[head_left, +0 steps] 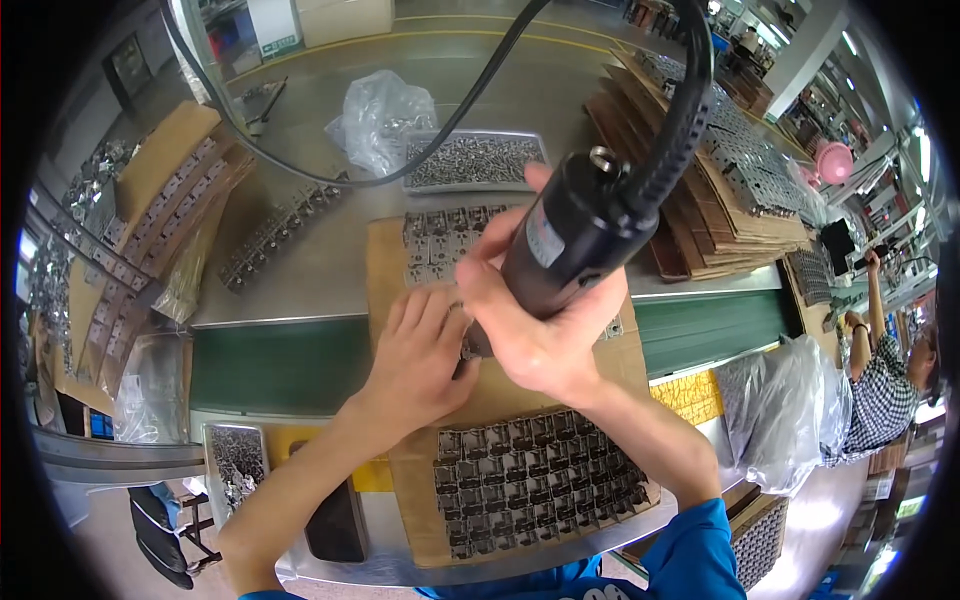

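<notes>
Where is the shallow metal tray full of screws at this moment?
In the head view, the shallow metal tray of screws lies at the table's far side, centre, beside the clear crumpled plastic bag and beyond the black electric screwdriver.

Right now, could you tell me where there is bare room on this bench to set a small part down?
Bare steel lies between the screw tray and the stacked brackets on cardboard at left, and along the green belt left of the left hand. The cardboard sheet is crowded: bracket rows near, both hands and the black power screwdriver at its middle.
</notes>
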Demonstrator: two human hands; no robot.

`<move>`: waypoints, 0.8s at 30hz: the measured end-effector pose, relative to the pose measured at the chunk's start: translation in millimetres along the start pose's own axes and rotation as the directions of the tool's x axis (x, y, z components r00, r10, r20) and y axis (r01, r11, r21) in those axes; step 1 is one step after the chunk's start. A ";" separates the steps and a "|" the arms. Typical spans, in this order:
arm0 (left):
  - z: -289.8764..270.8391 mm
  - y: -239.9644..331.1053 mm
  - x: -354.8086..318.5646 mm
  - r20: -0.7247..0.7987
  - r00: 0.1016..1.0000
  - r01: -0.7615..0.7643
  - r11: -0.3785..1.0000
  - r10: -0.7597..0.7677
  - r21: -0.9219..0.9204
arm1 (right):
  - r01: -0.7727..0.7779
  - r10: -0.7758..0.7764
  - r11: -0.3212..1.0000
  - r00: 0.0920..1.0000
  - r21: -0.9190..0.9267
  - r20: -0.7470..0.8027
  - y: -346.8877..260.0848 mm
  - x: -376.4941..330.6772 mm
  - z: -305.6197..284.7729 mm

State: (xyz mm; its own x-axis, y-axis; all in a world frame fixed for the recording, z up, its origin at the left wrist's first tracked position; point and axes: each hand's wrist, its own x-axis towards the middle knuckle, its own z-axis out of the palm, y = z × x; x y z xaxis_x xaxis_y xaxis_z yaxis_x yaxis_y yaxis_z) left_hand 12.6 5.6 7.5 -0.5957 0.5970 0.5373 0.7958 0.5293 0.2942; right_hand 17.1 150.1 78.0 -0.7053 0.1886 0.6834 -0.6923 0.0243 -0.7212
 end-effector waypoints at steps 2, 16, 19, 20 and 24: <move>1.4 0.4 -0.7 0.023 1.000 0.004 1.000 -0.004 0.016 | 0.067 -0.065 0.997 0.997 -0.047 0.045 3.3 0.7 -4.1; 9.3 -7.6 -2.5 0.041 0.999 0.033 0.993 -0.028 -0.116 | 0.060 -0.034 0.989 0.981 -0.134 0.190 -6.1 3.9 6.6; 7.0 -8.2 -4.7 0.058 0.998 0.035 0.996 -0.030 -0.084 | 0.087 -0.062 0.987 0.981 -0.134 0.183 -5.5 4.9 6.2; 6.1 -8.4 -6.1 0.059 0.998 0.029 0.997 -0.026 -0.065 | 0.089 -0.063 0.987 0.981 -0.136 0.185 -5.5 5.1 5.9; 5.6 -8.0 -5.5 0.055 0.998 0.032 0.997 -0.028 -0.077 | 0.090 -0.064 0.986 0.982 -0.139 0.176 -3.6 6.0 4.1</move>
State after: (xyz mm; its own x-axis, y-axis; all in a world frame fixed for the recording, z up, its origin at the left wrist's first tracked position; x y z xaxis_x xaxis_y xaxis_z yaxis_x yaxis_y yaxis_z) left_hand 8.9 1.5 -2.2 -0.6226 0.6142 0.4848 0.7824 0.5001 0.3712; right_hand 14.8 147.1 85.2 -0.6751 0.0108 0.7376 -0.7247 0.1772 -0.6659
